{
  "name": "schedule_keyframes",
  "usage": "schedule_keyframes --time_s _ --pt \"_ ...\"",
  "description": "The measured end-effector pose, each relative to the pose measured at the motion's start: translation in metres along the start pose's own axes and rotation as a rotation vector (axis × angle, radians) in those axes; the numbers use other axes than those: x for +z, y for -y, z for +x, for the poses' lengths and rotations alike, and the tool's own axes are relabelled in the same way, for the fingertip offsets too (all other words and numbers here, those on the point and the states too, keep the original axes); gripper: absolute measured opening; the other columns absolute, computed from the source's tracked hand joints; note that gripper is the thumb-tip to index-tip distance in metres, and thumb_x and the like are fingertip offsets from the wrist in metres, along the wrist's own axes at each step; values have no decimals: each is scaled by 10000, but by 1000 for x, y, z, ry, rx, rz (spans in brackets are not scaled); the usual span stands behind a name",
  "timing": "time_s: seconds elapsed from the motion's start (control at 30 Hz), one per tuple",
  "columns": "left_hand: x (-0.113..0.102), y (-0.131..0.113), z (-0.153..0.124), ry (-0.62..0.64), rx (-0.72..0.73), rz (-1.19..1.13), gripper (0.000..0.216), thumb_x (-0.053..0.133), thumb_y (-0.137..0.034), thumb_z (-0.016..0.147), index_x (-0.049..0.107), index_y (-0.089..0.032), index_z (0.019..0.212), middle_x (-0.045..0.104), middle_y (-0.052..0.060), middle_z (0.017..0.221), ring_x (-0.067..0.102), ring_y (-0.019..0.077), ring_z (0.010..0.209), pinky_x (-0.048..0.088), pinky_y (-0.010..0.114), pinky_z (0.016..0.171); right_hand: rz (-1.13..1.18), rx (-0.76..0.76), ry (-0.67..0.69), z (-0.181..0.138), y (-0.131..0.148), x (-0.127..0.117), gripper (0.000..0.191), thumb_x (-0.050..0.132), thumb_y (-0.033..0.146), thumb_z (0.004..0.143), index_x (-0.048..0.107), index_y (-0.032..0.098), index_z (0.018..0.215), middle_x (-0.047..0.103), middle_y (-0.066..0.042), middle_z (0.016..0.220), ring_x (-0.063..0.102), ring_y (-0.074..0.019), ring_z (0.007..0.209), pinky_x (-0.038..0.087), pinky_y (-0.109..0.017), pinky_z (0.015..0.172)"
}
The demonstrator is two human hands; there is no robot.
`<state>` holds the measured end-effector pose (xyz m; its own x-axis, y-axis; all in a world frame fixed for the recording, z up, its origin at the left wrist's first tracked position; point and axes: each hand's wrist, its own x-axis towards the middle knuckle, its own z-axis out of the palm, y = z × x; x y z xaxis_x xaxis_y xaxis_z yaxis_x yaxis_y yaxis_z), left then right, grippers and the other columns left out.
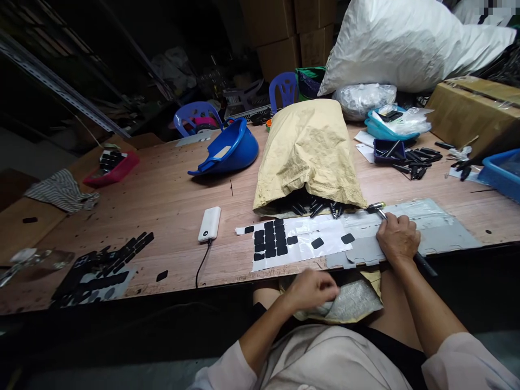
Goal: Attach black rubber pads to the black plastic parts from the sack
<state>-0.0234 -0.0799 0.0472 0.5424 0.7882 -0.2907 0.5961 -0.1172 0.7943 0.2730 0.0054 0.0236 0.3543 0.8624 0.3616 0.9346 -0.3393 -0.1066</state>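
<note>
My right hand is closed around the handle of a small hammer. Its head, with a yellowish end, lies over the grey board at the table's front edge. My left hand is in front of the table edge, above an open paper bag with a silvery lining on my lap. Its fingers are bent and blurred, so whether they hold anything is unclear. Beyond the hands is a white backing sheet with black rounded stickers. A large tan paper sack lies behind it, black tube-like pieces showing at its mouth.
Left of the sheet lies a white power bank with a cable. A blue scoop-like basin stands farther back. Black strips lie at far left. At right are loose black pieces, a cardboard box and a blue tray.
</note>
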Motion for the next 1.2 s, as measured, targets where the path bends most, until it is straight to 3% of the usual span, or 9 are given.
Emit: schedule_keyframes --time_s 0.13,0.23,0.33,0.47,0.57,0.7,0.83,0.97,1.2 --pt "-65 -7 61 -675 -210 -67 285 633 -426 954 788 -204 865 794 44 832 717 195 780 501 269 703 -14 5 23 0 2 -2 421 402 320 1075 733 143 1264 640 -190 1094 532 -288 953 212 -364 705" --pt "-105 -1 105 -926 -463 -18 240 633 -357 942 764 -198 821 807 90 873 746 240 861 523 309 777 -14 6 33 0 3 -4 398 421 307 1069 727 139 1258 639 -188 1093 532 -284 959 214 -357 709" --pt "-125 8 127 -903 -610 11 223 680 -349 896 742 -198 743 807 135 845 761 298 918 524 337 772 -4 11 42 0 4 -3 359 474 290 1041 721 135 1250 634 -181 1090 534 -279 965 237 -347 720" --pt "-128 16 125 -839 -627 -22 241 707 -402 853 715 -215 702 761 102 723 762 293 845 508 326 713 5 12 33 0 3 -2 356 543 274 977 718 134 1254 627 -189 1099 533 -298 989 303 -356 747" --pt "-121 18 108 -902 -564 -123 277 591 -426 926 708 -217 786 701 42 630 731 238 708 510 296 681 8 5 31 -1 3 -1 359 558 272 953 719 134 1243 625 -195 1099 531 -309 997 333 -369 761" --pt "-97 7 82 -958 -346 -123 170 586 -366 935 675 -229 888 761 4 797 717 172 713 519 251 713 1 11 37 0 4 -3 350 537 279 978 719 132 1237 627 -193 1101 542 -303 996 326 -364 760" --pt "-65 -14 71 -660 -144 185 94 751 -308 820 685 -244 841 754 -11 804 711 194 784 502 269 750 -8 12 34 1 4 -4 363 469 289 1021 726 128 1219 634 -194 1091 551 -303 990 305 -364 736" --pt "-43 -22 78 -365 -31 359 128 757 -306 852 763 -272 975 762 -2 891 709 222 872 515 293 782 -9 6 29 1 5 -5 374 451 295 1032 730 126 1216 635 -196 1086 553 -304 990 298 -365 732" --pt "-22 5 86 -437 44 228 236 844 -305 840 785 -257 1064 700 2 966 677 185 901 536 283 841 13 24 56 1 5 -5 398 439 303 1056 738 138 1261 639 -199 1119 559 -301 1009 334 -363 752"
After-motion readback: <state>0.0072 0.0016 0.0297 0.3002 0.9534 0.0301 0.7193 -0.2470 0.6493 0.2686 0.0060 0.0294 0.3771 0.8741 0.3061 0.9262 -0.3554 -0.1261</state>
